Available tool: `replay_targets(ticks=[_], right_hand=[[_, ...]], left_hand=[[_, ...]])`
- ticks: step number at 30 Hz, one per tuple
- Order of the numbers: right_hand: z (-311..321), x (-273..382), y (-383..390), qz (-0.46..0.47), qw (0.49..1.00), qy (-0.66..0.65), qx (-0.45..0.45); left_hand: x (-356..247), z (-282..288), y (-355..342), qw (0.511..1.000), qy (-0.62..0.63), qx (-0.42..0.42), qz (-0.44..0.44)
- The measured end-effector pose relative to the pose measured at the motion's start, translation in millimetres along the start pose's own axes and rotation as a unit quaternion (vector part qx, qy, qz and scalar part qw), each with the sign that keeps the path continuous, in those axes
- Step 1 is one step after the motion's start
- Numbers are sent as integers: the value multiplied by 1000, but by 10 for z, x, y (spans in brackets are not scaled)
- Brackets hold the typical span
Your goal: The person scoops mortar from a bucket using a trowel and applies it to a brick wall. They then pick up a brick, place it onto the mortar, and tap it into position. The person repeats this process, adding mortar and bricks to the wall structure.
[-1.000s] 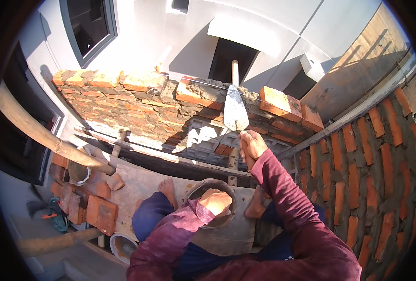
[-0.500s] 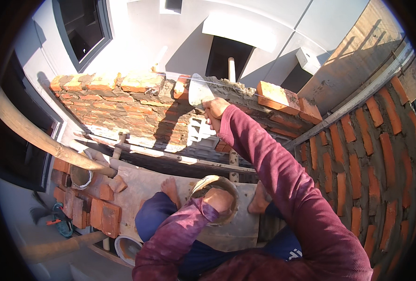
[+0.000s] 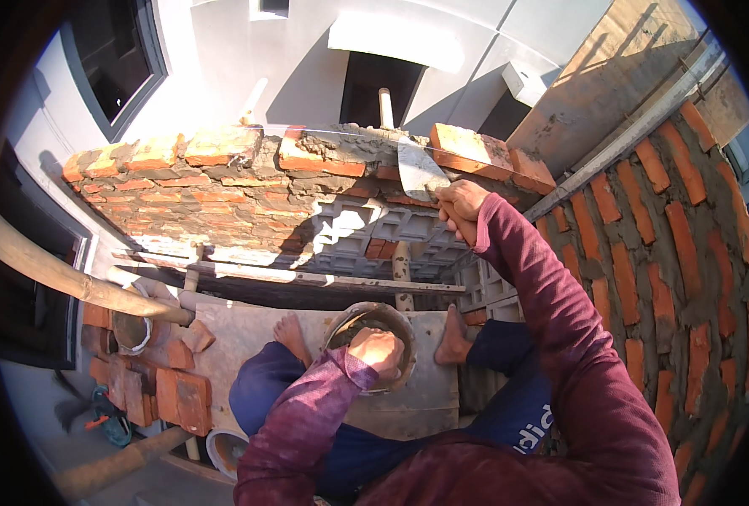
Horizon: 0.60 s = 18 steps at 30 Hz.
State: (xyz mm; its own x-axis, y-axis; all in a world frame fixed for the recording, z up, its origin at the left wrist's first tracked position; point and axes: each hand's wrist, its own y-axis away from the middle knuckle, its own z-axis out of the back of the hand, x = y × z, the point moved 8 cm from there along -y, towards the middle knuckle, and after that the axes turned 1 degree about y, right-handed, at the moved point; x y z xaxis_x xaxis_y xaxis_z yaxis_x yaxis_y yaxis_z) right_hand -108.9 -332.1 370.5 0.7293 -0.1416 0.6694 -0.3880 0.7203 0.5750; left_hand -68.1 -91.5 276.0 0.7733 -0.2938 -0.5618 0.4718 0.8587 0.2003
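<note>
My right hand (image 3: 463, 209) grips the handle of a metal trowel (image 3: 419, 171), whose blade lies against the top course of the brick wall (image 3: 163, 190), just left of two loose-edged bricks (image 3: 471, 150). Wet grey mortar (image 3: 345, 145) is spread lumpily along that top, and a thin string runs across it. Below, my left hand (image 3: 376, 352) is curled down inside a round bucket (image 3: 340, 325) between my bare feet; its fingertips are partly hidden, and I cannot make out what they hold.
I am on a board platform (image 3: 421, 396). Stacked bricks (image 3: 180, 396), a smaller bucket (image 3: 131, 329) and a bamboo pole (image 3: 88, 274) are at my left. A brick-and-mortar wall (image 3: 661, 295) rises close on my right. A wooden rail (image 3: 307, 274) crosses below the front wall.
My right hand and trowel swung left along the wall top, then back right to beside the right-hand bricks. My left hand stays at the bucket. The whole view has shifted slightly.
</note>
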Motion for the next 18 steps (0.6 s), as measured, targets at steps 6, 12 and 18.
replay_targets(ticks=[6,12,18], right_hand=[[-55,77,-100,-3,973,-227,38],[-457,511,-377,-39,925,-353,137],[-718,776,-487,-71,912,-372,157]], left_hand=[[-73,72,64,999,31,-28,-32],[-55,-8,3,997,-13,57,57],[-120,78,59,994,-28,83,61]])
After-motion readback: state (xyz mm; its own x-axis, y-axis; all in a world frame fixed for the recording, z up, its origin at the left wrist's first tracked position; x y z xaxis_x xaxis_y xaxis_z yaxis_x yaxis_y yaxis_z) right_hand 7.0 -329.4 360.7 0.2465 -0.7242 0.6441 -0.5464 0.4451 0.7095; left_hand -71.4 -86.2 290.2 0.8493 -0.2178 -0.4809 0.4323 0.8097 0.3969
